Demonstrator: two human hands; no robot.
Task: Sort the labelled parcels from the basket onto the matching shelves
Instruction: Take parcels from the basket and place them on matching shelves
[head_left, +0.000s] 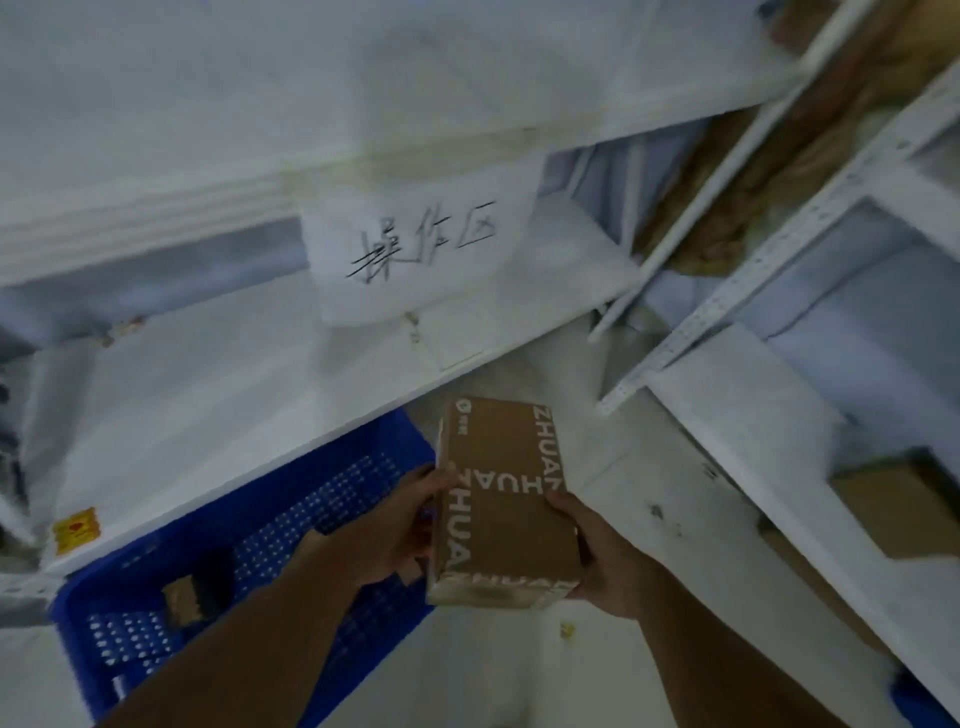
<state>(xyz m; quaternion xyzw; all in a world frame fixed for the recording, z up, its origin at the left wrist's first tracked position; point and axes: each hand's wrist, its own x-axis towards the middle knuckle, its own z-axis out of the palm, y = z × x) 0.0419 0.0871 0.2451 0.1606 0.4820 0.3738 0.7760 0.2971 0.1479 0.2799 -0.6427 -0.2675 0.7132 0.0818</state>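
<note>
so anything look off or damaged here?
One thing: a thin white rod leans diagonally between the white metal shelves, upper right, its lower end seemingly loose. A small yellow scrap lies on the floor. The brown cardboard parcel, gripped by left hand and right hand, looks intact.

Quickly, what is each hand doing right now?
Left hand: grips the brown parcel on its left side.
Right hand: grips the same parcel on its right side.
</note>
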